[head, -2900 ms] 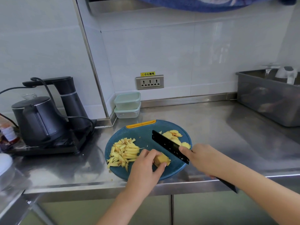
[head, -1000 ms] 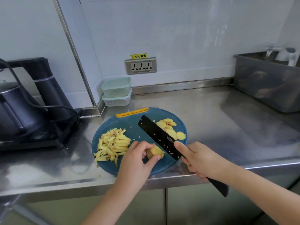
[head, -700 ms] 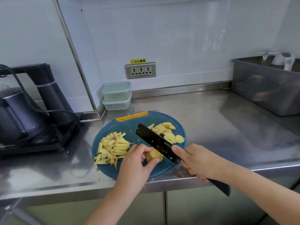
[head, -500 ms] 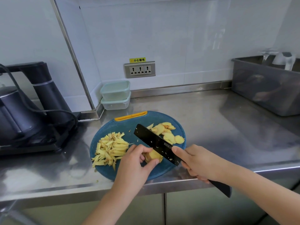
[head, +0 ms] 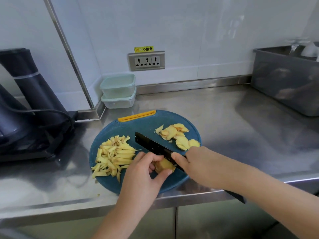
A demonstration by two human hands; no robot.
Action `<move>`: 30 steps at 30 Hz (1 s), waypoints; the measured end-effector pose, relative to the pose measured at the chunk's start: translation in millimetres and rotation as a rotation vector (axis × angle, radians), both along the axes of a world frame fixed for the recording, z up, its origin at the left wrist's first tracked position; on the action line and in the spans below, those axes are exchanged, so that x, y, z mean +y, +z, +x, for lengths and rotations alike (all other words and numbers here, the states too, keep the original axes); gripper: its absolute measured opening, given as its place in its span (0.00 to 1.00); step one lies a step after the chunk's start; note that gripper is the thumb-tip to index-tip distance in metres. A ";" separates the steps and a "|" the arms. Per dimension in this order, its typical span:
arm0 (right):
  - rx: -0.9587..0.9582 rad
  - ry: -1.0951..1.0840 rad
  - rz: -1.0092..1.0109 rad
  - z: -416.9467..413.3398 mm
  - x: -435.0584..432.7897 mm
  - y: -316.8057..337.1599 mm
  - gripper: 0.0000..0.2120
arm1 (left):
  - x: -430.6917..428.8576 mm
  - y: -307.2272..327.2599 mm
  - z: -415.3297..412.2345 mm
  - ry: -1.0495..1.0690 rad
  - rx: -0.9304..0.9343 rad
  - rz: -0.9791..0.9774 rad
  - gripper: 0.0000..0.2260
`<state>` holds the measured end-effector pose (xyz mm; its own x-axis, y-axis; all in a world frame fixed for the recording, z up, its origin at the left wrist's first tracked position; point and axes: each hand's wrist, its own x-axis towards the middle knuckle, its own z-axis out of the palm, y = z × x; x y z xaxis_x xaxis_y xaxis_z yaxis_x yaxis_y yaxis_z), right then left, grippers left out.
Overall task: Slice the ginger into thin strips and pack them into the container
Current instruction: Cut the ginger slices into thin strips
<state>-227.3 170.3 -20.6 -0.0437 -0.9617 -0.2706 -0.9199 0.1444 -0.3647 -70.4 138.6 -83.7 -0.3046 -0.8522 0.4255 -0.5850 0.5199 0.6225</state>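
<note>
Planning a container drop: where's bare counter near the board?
Bare: counter between board and bin; strip behind board, right of containers. Crowded: kettle stand at left; board has strips, slices, left hand on ginger, right hand on knife.

We are looking at a stainless-steel counter [head: 224, 118], smooth and throwing back blurred reflections. The cutting board [head: 124, 133] in the middle of the frame is looking like matt blue plastic, faintly speckled. The knife [head: 151, 146] blade is showing a matt black coating, and the ginger chunk [head: 164, 165] is looking dull and matt. At upper middle, the stacked containers [head: 119, 85] are showing as frosted translucent plastic, and the wall [head: 189, 31] tiles are gleaming glossy white.
</note>
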 end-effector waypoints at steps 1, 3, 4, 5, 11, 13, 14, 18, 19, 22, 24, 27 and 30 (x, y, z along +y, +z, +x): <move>-0.005 -0.003 -0.020 4.0 -2.0 -1.2 0.25 | 0.6 0.4 0.1 -0.002 -0.002 0.002 0.12; -0.051 -0.038 -0.040 5.3 -4.1 -5.8 0.25 | 1.5 1.2 0.4 -0.002 -0.005 0.005 0.12; -0.092 -0.073 -0.044 3.1 -3.2 -9.5 0.25 | 1.8 1.1 0.6 -0.001 -0.006 0.001 0.12; -0.168 -0.130 -0.043 0.4 -0.8 -12.3 0.24 | 2.1 0.8 0.8 0.001 -0.005 -0.004 0.12; -0.647 -0.220 0.094 -13.0 16.0 -9.9 0.24 | 3.5 0.6 0.9 0.021 0.011 0.001 0.12; -0.636 -0.187 0.076 -14.8 17.1 -9.7 0.24 | 4.0 1.8 1.3 0.019 0.011 0.010 0.12; -0.642 -0.179 0.071 -15.5 17.8 -10.0 0.25 | 4.5 2.7 1.5 0.019 0.010 0.013 0.12; -0.620 -0.168 0.066 -14.8 18.2 -11.3 0.24 | 6.1 5.1 1.1 0.012 -0.018 0.015 0.11; -0.617 -0.171 0.062 -14.6 18.5 -11.7 0.24 | 6.3 5.3 1.0 0.007 -0.024 0.014 0.11; -0.606 -0.167 0.041 -14.4 18.8 -12.8 0.24 | 6.6 5.8 0.7 -0.002 -0.030 0.015 0.11; -0.617 -0.172 0.034 -14.6 19.3 -12.4 0.24 | 6.1 5.0 0.8 -0.006 -0.024 0.008 0.10; -0.617 -0.173 0.037 -15.7 17.6 -12.7 0.24 | 5.5 4.3 0.6 -0.010 -0.022 0.004 0.09; -0.581 -0.163 0.039 -14.5 16.0 -12.5 0.24 | 4.9 3.6 0.5 -0.010 -0.016 -0.011 0.10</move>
